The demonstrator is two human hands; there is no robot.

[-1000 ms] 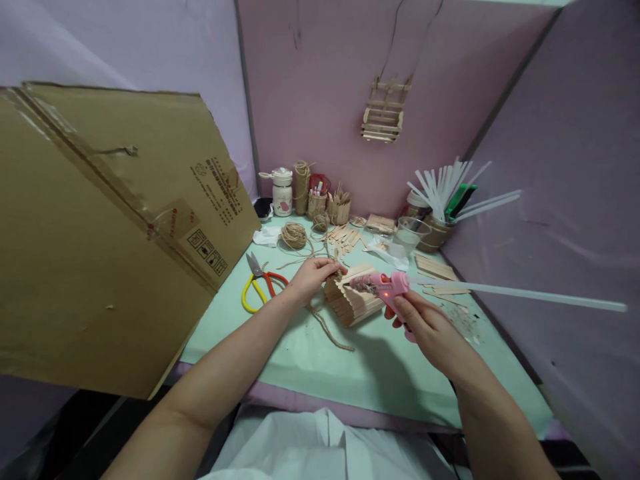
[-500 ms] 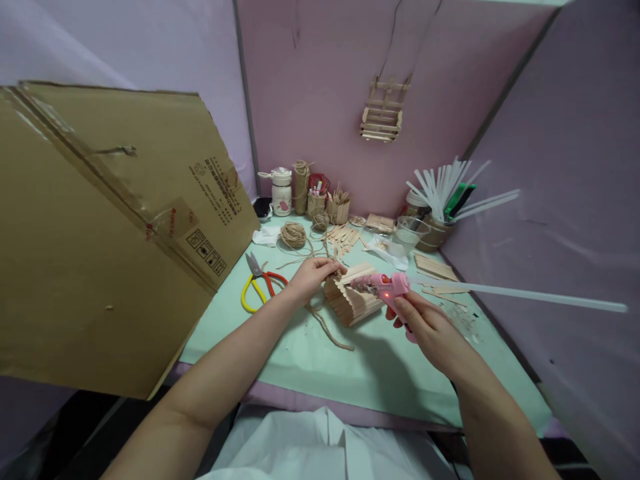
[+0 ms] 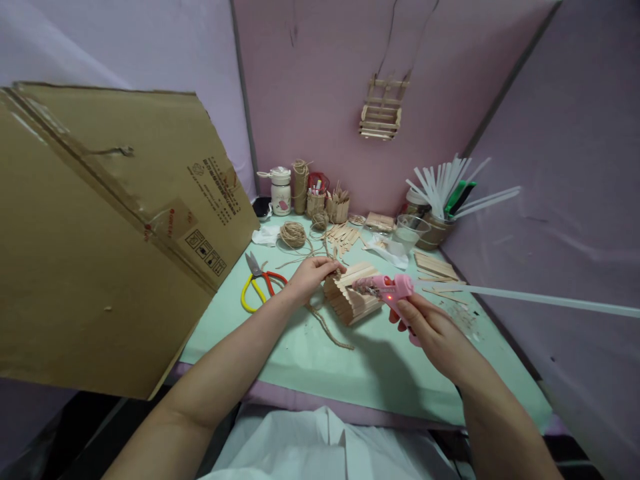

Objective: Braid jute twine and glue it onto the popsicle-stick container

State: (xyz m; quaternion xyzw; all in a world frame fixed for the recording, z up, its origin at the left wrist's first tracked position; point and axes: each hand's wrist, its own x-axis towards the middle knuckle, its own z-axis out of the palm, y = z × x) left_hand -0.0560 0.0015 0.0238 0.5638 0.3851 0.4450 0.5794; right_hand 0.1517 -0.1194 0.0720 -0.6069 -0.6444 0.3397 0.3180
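Note:
A pink hot glue gun (image 3: 393, 291) with a long clear glue stick out of its back is gripped in my right hand (image 3: 427, 327). Its nozzle points left at the rim of a small container made of wooden craft sticks (image 3: 353, 300), which lies tilted on its side. At that container's upper left edge, the fingers of my left hand (image 3: 315, 277) are pinched on jute twine (image 3: 327, 327). One loose twine end trails over the table below. Scissors (image 3: 263, 283) with red and yellow handles lie open beside my left hand.
A large cardboard sheet (image 3: 120, 240) leans at the left. Behind are a twine ball (image 3: 293, 235), loose craft sticks (image 3: 343, 238), a white bottle (image 3: 281, 193) and a plastic cup (image 3: 413, 231). Glue sticks (image 3: 443, 183) fill a holder at right. A small stick swing (image 3: 383, 110) hangs on the wall.
My right hand and the glue gun have shifted slightly to the right. My left hand stays at the container's edge with the twine.

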